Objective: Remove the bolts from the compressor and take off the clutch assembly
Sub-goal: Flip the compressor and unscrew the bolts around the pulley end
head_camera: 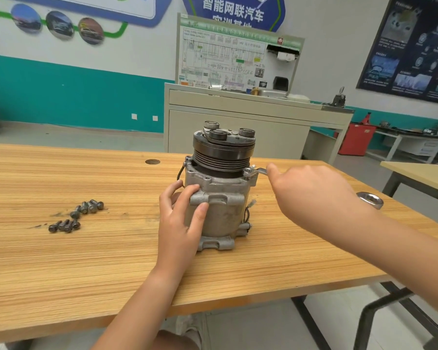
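A grey metal compressor [221,195] stands upright on the wooden table [86,261], with its black grooved clutch pulley [223,152] on top. My left hand [182,218] presses against the compressor's left side, fingers spread over the housing. My right hand [311,195] grips a metal wrench [259,171]. The wrench's head sits on a bolt [248,170] at the housing's upper right flange. Its ring end [369,199] sticks out behind my wrist. Several loose dark bolts [76,215] lie on the table to the left.
A round grommet [152,161] is set in the table behind the compressor. Beyond the table stands a beige training cabinet [238,122] with a wiring board. A second table [420,178] is at the right. A red bin [354,138] sits on the floor.
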Available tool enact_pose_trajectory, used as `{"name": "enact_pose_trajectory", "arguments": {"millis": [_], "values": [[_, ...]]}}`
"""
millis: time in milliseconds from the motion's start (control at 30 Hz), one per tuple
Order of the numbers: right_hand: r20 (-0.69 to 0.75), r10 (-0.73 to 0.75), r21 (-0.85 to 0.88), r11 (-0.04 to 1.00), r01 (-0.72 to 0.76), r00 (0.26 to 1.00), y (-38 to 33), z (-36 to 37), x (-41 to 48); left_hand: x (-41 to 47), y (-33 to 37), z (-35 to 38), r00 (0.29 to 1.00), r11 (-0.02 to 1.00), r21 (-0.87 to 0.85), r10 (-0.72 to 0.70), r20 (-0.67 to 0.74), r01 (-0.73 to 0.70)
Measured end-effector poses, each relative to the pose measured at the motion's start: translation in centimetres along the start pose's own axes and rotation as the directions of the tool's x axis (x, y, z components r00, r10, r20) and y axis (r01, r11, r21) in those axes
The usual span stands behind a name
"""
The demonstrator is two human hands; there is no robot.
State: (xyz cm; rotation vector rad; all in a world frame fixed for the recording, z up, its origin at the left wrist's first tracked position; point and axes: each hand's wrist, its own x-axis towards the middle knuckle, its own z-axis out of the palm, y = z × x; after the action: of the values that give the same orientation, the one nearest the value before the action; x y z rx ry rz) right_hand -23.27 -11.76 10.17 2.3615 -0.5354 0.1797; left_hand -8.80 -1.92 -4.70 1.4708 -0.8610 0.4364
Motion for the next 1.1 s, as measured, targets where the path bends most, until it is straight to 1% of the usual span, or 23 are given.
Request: {"name": "enact_pose_trajectory", "arguments": {"millis": [67, 267, 400, 467, 533, 567, 667, 833, 967, 1033, 1100], "values": [[0.013, -0.001, 0.016, 1.000, 0.001, 1.000, 0.4, -0.1, 0.1, 0.0, 0.0, 0.0, 1.000, 1.000, 0.008, 0.010, -0.007, -0.010], [-0.006, -0.015, 0.019, 1.000, 0.015, 1.000, -0.5, -0.1, 0.0, 0.0, 0.0, 0.1, 1.000, 1.000, 0.004, 0.017, -0.011, -0.017], [0.095, -0.035, 0.002, 0.999, 0.035, 0.995, -0.7, -1.2, 0.0, 0.0, -0.1, 0.1, 1.000, 1.000, 0.005, 0.021, -0.016, -0.021], [0.160, -0.041, 0.037, 0.999, 0.035, 0.986, -1.0, -2.1, 0.2, 0.0, -0.1, 0.1, 0.999, 1.000, 0.008, 0.024, -0.020, -0.024], [0.171, -0.034, 0.098, 0.995, 0.017, 0.985, -1.1, -2.3, 0.3, 0.0, -0.1, 0.1, 1.000, 1.000, 0.007, 0.023, -0.018, -0.022], [0.150, -0.031, 0.093, 0.996, 0.017, 0.988, -1.2, -2.2, 0.3, 0.0, -0.1, 0.1, 1.000, 1.000, 0.009, 0.025, -0.016, -0.025], [0.066, -0.058, -0.014, 0.998, 0.059, 0.996, -1.2, -0.6, -0.1, 0.0, -0.2, 0.1, 0.999, 1.000, 0.008, 0.030, -0.012, -0.030], [-0.020, -0.078, -0.023, 0.997, 0.078, 0.997, 1.2, 1.4, 1.1, 0.0, -0.3, 0.1, 0.999, 1.000, 0.002, 0.029, -0.019, -0.029], [-0.085, -0.142, 0.000, 0.990, 0.142, 0.986, 3.7, 2.8, 3.0, -0.1, -0.2, 0.0, 1.000, 1.000, 0.009, 0.028, -0.012, -0.028], [-0.115, -0.167, -0.023, 0.986, 0.166, 0.979, 4.4, 3.8, 4.2, 0.0, -0.2, 0.0, 1.000, 1.000, 0.005, 0.021, -0.013, -0.021], [-0.136, -0.161, -0.011, 0.987, 0.161, 0.977, 4.5, 5.0, 5.4, 0.0, -0.2, 0.0, 1.000, 1.000, 0.001, 0.014, -0.006, -0.014]]}}
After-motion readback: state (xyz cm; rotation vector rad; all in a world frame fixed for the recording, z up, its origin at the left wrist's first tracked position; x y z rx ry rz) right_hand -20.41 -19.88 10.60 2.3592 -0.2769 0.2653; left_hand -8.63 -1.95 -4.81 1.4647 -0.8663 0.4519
